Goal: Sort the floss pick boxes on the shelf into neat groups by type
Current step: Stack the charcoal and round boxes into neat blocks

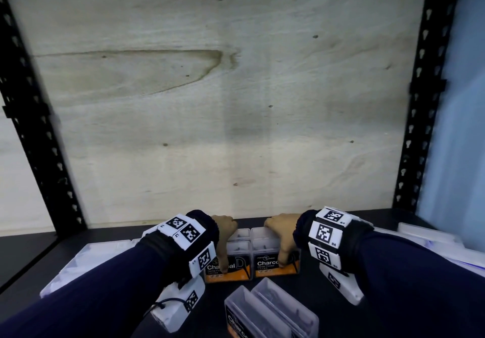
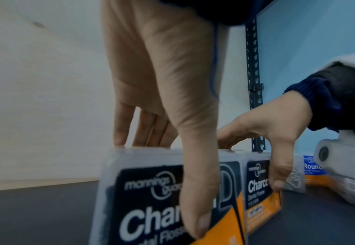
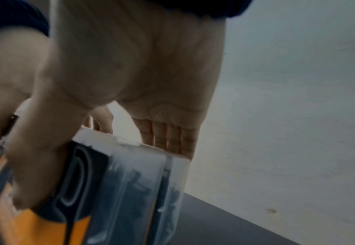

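Two pairs of clear floss pick boxes with black and orange "Charcoal" labels stand upright side by side on the dark shelf (image 1: 341, 319). My left hand (image 1: 225, 243) grips the left pair (image 1: 237, 264), thumb on the front label and fingers behind. The right pair (image 1: 265, 259) is held the same way by my right hand (image 1: 278, 243). The left wrist view shows my left hand (image 2: 185, 165) on its box (image 2: 143, 199), with the right hand (image 2: 266, 144) on the neighbouring box (image 2: 256, 187). In the right wrist view my right hand (image 3: 71, 116) clamps two boxes (image 3: 130, 190).
Another pair of Charcoal boxes (image 1: 270, 314) stands nearer me. Pale clear boxes lie at the left (image 1: 86, 261) and right (image 1: 430, 235) of the shelf. A blue-labelled "Round" box (image 2: 312, 167) lies right of my hands. A plywood back panel (image 1: 236, 101) and black uprights (image 1: 420, 127) bound the shelf.
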`<state>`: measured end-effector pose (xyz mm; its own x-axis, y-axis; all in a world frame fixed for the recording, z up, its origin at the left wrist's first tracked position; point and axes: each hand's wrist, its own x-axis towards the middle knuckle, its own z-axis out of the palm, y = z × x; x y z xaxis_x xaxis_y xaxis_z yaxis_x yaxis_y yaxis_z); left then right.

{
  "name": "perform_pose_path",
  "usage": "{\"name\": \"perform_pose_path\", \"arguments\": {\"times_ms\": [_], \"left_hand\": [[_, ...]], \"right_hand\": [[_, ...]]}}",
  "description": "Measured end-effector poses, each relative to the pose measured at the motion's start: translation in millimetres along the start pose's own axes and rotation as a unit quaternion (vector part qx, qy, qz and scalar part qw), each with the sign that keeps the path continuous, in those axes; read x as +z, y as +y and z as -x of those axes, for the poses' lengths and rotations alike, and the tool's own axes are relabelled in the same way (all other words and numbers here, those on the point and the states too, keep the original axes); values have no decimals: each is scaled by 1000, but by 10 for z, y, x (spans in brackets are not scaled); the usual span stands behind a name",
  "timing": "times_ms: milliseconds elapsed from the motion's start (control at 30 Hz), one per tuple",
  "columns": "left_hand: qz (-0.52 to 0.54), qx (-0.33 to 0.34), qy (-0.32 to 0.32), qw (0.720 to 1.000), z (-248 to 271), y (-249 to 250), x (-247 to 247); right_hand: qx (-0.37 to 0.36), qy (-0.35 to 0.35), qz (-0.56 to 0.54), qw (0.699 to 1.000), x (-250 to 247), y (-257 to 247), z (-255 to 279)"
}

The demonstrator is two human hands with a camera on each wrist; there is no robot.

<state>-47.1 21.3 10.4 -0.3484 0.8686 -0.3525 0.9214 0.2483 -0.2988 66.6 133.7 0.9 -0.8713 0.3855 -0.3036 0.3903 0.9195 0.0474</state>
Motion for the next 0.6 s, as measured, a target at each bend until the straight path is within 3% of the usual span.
{"name": "perform_pose_path", "arguments": {"times_ms": [300, 400, 500, 600], "left_hand": [[24, 4, 8, 1000, 44, -15, 17], [41, 17, 15, 999, 136, -19, 5], [40, 53, 67, 996, 318, 17, 2], [36, 100, 116, 988, 564, 85, 66]], "right_hand": [[9, -14, 8, 1000, -21, -22, 25], [-18, 31, -3, 999, -93, -92, 204], [-47, 60, -32, 997, -145, -202, 516], [-70, 10, -57, 996, -61, -291, 822]]}}
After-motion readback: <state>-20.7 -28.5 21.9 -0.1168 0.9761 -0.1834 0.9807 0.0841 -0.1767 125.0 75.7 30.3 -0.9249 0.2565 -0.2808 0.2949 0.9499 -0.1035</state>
